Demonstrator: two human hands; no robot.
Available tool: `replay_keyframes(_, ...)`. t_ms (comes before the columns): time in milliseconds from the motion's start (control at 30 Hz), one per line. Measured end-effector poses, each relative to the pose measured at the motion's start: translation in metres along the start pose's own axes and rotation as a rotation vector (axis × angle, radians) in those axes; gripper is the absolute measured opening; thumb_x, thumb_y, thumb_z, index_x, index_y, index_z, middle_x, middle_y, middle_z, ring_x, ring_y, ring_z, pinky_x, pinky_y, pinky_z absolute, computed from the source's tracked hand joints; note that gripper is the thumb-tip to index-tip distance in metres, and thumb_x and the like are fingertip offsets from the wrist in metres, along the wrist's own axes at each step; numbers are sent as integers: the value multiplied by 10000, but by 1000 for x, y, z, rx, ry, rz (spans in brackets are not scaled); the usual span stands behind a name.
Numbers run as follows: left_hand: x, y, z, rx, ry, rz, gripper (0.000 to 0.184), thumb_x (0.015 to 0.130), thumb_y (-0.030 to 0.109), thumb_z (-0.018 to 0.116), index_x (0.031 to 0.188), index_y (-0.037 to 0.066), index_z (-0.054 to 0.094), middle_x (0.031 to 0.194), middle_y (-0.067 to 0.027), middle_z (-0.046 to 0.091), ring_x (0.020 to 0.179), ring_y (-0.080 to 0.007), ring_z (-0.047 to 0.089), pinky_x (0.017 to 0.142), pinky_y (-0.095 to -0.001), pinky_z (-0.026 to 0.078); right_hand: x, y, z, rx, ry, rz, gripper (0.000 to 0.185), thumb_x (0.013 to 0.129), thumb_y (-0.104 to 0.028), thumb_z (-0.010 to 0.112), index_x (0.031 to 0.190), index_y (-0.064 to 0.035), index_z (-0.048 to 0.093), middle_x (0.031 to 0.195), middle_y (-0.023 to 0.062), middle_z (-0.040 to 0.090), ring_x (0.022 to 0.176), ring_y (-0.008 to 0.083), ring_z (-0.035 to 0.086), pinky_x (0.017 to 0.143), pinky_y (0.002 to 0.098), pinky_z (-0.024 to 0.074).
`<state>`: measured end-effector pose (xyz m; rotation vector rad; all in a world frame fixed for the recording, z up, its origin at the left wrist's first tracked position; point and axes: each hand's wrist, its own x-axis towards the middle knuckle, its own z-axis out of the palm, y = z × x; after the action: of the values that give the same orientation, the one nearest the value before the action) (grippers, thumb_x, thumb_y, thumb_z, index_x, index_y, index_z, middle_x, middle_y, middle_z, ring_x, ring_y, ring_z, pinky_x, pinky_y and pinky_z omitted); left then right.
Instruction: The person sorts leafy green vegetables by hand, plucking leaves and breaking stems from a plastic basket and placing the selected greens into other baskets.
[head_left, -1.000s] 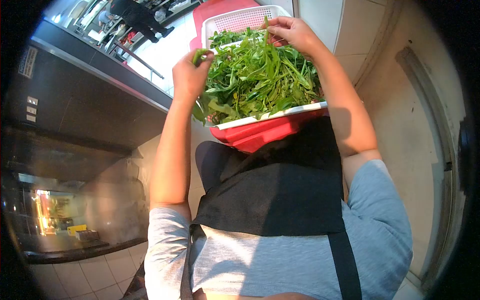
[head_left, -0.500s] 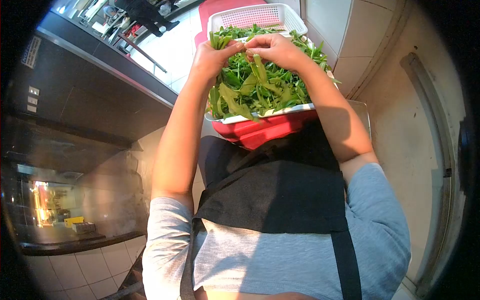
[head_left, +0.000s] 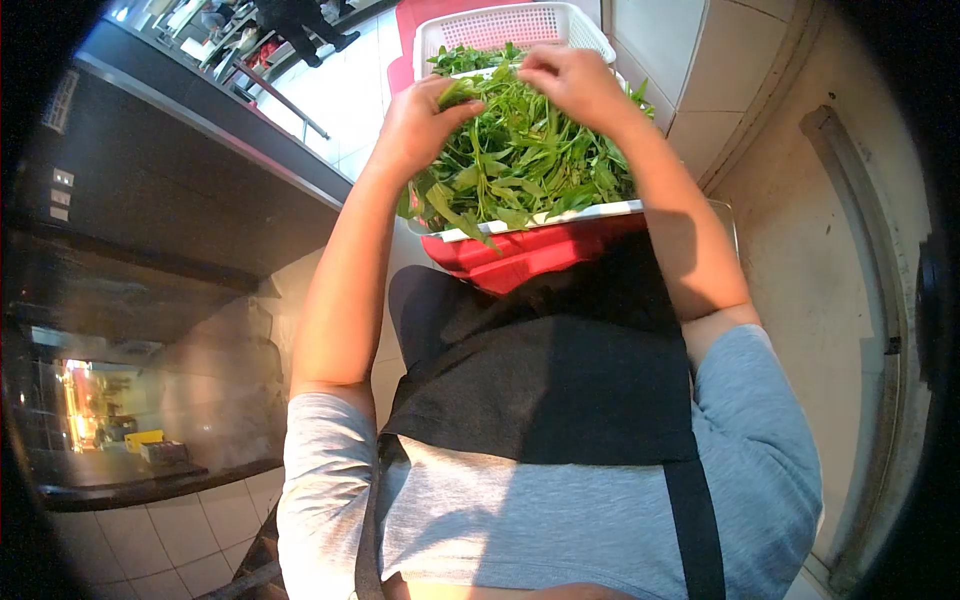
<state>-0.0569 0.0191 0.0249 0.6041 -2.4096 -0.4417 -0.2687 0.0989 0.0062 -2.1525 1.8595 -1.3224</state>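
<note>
Leafy green stems (head_left: pixel 535 150) fill a white tray (head_left: pixel 580 212) in front of me. My left hand (head_left: pixel 418 125) is closed on a small bunch of stems (head_left: pixel 458 93) over the tray's left side, with leaves hanging down below it. Above the tray's far right part is my right hand (head_left: pixel 575 85), its fingers pinched together; whether something small is between them cannot be made out. Behind the tray, a white perforated basket (head_left: pixel 590 32) holds more greens (head_left: pixel 465 60).
Red plastic (head_left: pixel 530 255) lies under the tray, close to my black apron (head_left: pixel 540 390). A tiled wall (head_left: pixel 725 60) rises on the right. At the left is a dark counter (head_left: pixel 170 180). Another person's dark-clothed legs (head_left: pixel 295 25) show at the upper left.
My right hand moved from the far side to my left hand, then away again to the right. My left hand shifted inward and still holds stems.
</note>
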Motion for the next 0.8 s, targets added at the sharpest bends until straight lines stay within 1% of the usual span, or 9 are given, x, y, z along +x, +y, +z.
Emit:
replay_keyframes(100, -12, 4, -11, -294, -27, -299, 196, 815, 215, 658, 911, 44, 654, 683, 36, 556, 581, -60, 453, 532, -222, 355, -5, 32, -14, -341, -248, 38, 229, 757, -182, 633, 967, -92, 658, 864, 132, 660, 817, 270, 636, 744, 369, 487)
replay_keyframes(133, -15, -5, -12, -355, -12, -337, 190, 814, 210, 659, 908, 45, 654, 693, 28, 569, 583, -69, 464, 538, -232, 370, -9, 32, -14, -454, -330, 141, 318, 726, -148, 641, 1037, -86, 639, 993, 145, 644, 908, 286, 619, 835, 372, 474)
replay_keyframes(233, -23, -9, -13, -551, 27, -374, 143, 822, 185, 650, 904, 68, 658, 688, 56, 556, 562, -39, 431, 512, -196, 334, -19, 29, 11, -194, -266, -156, 346, 724, -139, 637, 1068, -115, 635, 1073, 134, 622, 970, 286, 600, 876, 372, 470)
replay_keyframes(300, -29, -14, -11, -642, 46, -358, 132, 823, 175, 647, 896, 66, 657, 686, 56, 555, 559, -39, 426, 510, -194, 331, -27, 2, 26, 180, -321, -154, 332, 740, -145, 640, 1069, -100, 629, 1103, 139, 608, 987, 274, 594, 890, 346, 461)
replay_keyframes(333, -32, -14, -12, -636, 63, -353, 128, 826, 173, 645, 894, 66, 656, 682, 57, 551, 558, -38, 425, 511, -192, 331, -28, -5, 39, 390, -376, -77, 310, 748, -161, 657, 1052, -100, 632, 1036, 124, 637, 933, 255, 614, 851, 313, 473)
replay_keyframes(433, -39, -17, -17, -650, 136, -340, 116, 834, 165, 637, 892, 65, 650, 672, 60, 537, 557, -37, 423, 513, -186, 330, -30, -15, 48, 284, -321, 4, 233, 756, -243, 664, 929, -86, 665, 805, 113, 661, 736, 230, 633, 693, 315, 486)
replay_keyframes(633, -60, -52, -36, -971, 544, -317, 121, 879, 175, 594, 915, 59, 595, 727, 17, 492, 575, -78, 436, 541, -216, 387, -42, 9, 23, 62, -232, 82, 202, 753, -245, 649, 866, -79, 674, 775, 119, 655, 723, 261, 628, 672, 334, 483)
replay_keyframes(733, -74, -71, -69, -1030, 715, -254, 134, 892, 187, 570, 966, 79, 544, 791, -23, 519, 610, -121, 469, 610, -256, 433, -54, 20, 0, -27, -207, 194, 163, 753, -185, 637, 868, -74, 669, 800, 126, 653, 748, 264, 626, 686, 343, 485)
replay_keyframes(800, -86, -71, -92, -834, 771, -209, 150, 922, 208, 523, 984, 73, 537, 842, -40, 559, 699, -129, 515, 628, -262, 438, -60, 19, -7, -45, -171, 277, 144, 756, -130, 617, 876, -65, 662, 821, 133, 647, 760, 265, 622, 697, 345, 487)
